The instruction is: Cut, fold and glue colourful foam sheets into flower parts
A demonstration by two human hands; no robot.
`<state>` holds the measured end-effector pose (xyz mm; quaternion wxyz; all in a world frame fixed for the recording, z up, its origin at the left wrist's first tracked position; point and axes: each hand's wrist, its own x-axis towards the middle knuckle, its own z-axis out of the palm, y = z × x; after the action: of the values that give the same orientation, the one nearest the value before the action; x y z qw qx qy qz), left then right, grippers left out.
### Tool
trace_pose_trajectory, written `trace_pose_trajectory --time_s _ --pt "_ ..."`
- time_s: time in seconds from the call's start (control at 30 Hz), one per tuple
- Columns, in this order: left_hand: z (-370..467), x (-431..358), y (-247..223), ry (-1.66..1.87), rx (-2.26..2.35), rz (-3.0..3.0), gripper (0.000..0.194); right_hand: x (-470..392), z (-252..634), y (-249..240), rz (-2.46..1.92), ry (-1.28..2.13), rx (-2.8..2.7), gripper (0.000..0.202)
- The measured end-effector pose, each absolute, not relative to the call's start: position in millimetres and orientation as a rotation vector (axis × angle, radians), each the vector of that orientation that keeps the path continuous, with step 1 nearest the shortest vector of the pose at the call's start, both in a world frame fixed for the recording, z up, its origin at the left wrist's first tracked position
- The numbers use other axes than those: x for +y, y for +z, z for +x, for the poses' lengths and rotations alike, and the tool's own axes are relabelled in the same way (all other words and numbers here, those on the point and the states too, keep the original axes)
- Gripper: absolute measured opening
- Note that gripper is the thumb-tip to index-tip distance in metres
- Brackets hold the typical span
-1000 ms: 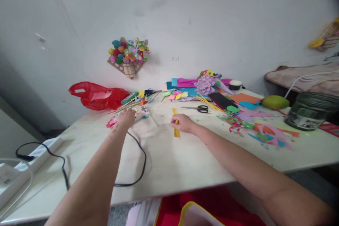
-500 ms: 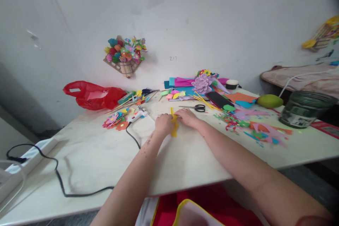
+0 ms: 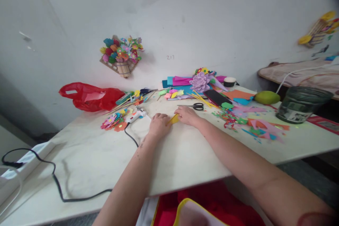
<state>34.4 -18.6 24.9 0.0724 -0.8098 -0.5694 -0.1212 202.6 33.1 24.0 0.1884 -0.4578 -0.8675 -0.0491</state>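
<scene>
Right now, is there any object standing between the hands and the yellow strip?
Nothing visible: the left hand and right hand are both at the yellow strip, at opposite ends. The scissors lie beyond the right hand, toward the wall.

Yellow strip (image 3: 174, 118) between left hand (image 3: 159, 125) and right hand (image 3: 186, 115), scissors (image 3: 195, 106) beyond.
</scene>
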Motion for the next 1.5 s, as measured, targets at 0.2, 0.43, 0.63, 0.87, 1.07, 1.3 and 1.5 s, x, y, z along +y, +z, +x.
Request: trace_pose_trajectory --time_s 0.2,0.43,0.63,0.87,1.07,1.3,1.5 --pt "35.9 -22.7 20.4 -0.310 -1.678 -2.424 0.051 33.5 204.2 21.6 -1.168 -0.215 -2.528 0.031" --pt "40.8 -24.5 21.3 -0.260 -1.671 -2.420 0.057 29.9 203.2 23.7 -1.143 -0.154 -2.630 0.029" --pt "41.6 -23.7 20.3 -0.248 -1.656 -2.393 0.056 32.8 202.4 21.1 -1.141 -0.148 -2.651 0.029" --pt "42.1 -24.6 21.4 -0.257 -1.638 -2.388 0.055 39.3 202.6 18.3 -1.210 -0.066 -2.635 0.033" --pt "42.0 -23.0 20.6 -0.246 -1.651 -2.397 0.050 53.1 218.2 23.9 -1.335 0.065 -2.503 0.036" --pt "42.0 -22.3 20.0 -0.256 -1.622 -2.396 0.052 45.9 214.9 28.5 -1.233 0.061 -2.512 0.040" --pt "42.4 -23.1 20.4 -0.260 -1.612 -2.394 0.054 45.9 212.3 25.3 -1.181 -0.031 -2.608 0.040"
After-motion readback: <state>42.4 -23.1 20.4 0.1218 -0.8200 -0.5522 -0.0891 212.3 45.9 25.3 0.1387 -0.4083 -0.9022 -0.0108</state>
